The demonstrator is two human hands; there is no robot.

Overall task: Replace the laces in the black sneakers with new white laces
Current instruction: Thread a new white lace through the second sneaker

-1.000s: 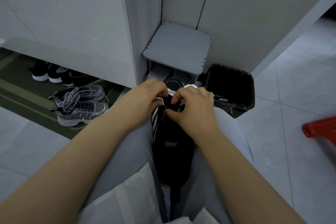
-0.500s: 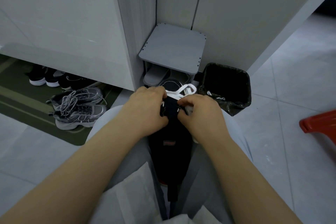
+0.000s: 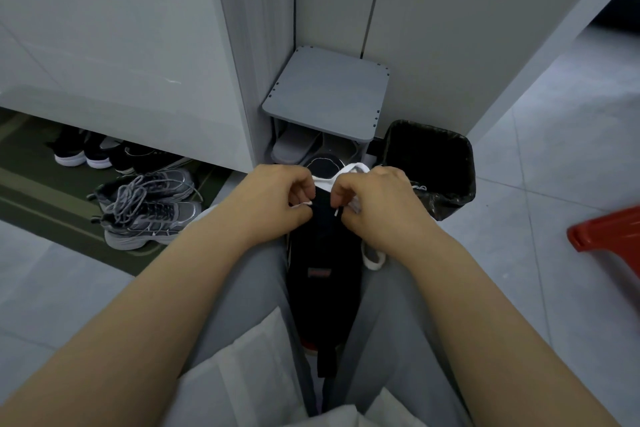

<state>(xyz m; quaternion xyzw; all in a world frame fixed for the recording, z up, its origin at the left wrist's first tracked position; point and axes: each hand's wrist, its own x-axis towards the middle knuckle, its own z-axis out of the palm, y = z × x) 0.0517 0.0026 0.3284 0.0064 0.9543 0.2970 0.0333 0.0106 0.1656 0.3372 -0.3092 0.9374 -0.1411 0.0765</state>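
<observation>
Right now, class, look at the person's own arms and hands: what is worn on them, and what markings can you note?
Both forearms are bare up to the frame edge: no sleeves show. The left hand and right hand carry no gloves, rings, watch or bracelet that can be seen. The fingers are curled, so the nails are mostly hidden. No markings show.

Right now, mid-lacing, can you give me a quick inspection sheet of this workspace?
Surface: pale grey tiled floor; work is done on the lap.
Job's things: black fabric sneaker between the knees, flat white lace at its far end.
Clutter: grey mesh trainers, black-lined waste bin, red plastic stool.
Grip: left hand and right hand each pinch a lace end.
Cables: nothing seen.
Surroundings: grey shoe rack, white cabinets.
</observation>
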